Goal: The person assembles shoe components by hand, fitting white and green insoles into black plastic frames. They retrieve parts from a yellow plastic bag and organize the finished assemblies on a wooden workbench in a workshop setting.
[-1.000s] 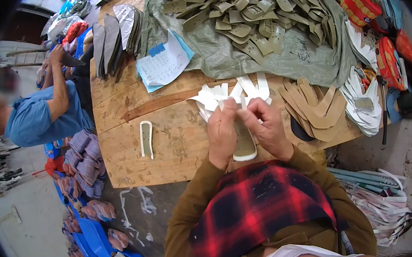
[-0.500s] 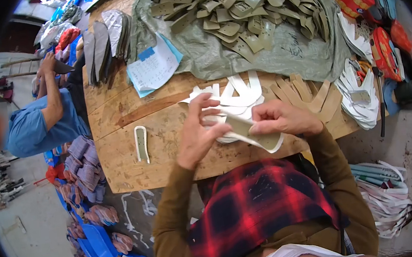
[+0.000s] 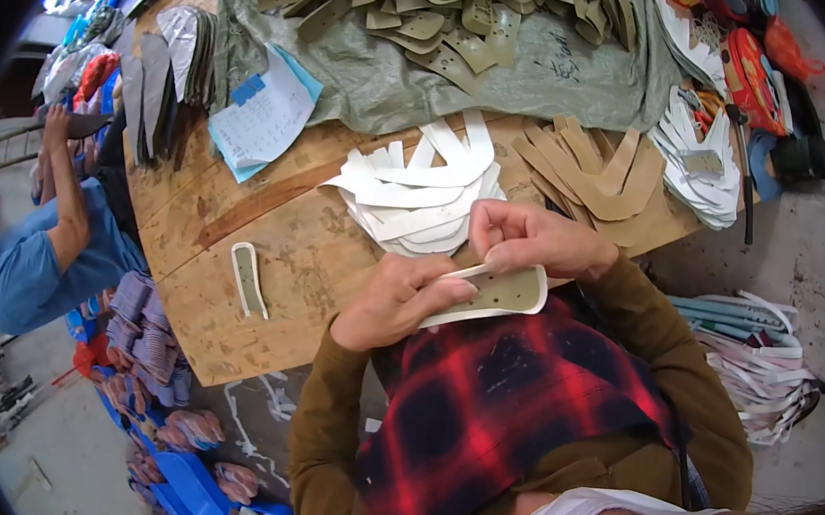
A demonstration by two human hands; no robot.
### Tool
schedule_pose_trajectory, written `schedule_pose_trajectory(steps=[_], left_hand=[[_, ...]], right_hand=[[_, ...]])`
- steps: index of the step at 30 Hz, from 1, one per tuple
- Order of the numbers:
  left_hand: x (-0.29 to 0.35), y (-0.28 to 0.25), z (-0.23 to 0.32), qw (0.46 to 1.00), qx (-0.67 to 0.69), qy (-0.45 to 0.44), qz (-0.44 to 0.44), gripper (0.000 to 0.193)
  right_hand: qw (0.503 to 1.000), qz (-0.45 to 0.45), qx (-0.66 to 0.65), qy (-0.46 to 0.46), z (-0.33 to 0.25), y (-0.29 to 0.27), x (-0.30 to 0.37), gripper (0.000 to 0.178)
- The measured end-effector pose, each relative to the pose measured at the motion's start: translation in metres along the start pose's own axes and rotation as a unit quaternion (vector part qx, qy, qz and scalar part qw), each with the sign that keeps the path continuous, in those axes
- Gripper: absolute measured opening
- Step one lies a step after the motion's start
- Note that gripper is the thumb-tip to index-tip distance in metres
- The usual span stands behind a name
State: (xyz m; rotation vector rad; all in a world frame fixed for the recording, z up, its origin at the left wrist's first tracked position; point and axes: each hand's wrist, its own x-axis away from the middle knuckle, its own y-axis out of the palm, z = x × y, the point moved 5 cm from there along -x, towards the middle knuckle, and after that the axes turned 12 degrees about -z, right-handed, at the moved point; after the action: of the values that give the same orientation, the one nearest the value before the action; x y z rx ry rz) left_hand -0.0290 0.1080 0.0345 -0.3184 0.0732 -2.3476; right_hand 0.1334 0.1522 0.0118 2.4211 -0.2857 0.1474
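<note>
Left fingers (image 3: 449, 293) and right fingers (image 3: 509, 252) pinch one white-edged piece (image 3: 505, 295); one similar piece (image 3: 247, 275) on table (image 3: 303, 314).

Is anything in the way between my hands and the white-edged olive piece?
Nothing visible: your left hand holds the olive piece by its left end, and your right hand is at its upper edge. The white pieces lie beyond on the table, not in between.
</note>
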Motion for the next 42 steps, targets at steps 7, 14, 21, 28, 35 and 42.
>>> schedule_pose_trajectory(steps=[7,14,21,28,35,42], left_hand=[[0.009,0.003,0.003,0.992,0.011,-0.006,0.123,0.023],[0.012,0.009,-0.001,0.971,0.065,-0.019,0.231,0.021],[0.006,0.019,-0.012,0.947,0.167,-0.02,0.273,0.023],[-0.012,0.034,-0.016,0.914,0.141,-0.009,0.38,0.025],[-0.012,0.026,-0.039,0.897,0.146,0.052,0.414,0.034],[-0.03,0.041,-0.06,0.766,0.621,0.114,0.118,0.062]], right_hand=[[0.993,0.033,-0.03,-0.105,-0.005,0.0,-0.011,0.02],[0.99,0.073,-0.097,-0.073,-0.021,0.008,-0.011,0.022],[0.984,0.103,-0.062,-0.13,-0.016,-0.009,-0.016,0.025],[0.93,0.253,0.111,-0.244,0.001,-0.036,-0.027,0.031],[0.874,0.334,0.153,-0.318,0.017,0.007,-0.058,0.052],[0.937,0.165,0.025,-0.308,-0.003,-0.014,-0.043,0.052]])
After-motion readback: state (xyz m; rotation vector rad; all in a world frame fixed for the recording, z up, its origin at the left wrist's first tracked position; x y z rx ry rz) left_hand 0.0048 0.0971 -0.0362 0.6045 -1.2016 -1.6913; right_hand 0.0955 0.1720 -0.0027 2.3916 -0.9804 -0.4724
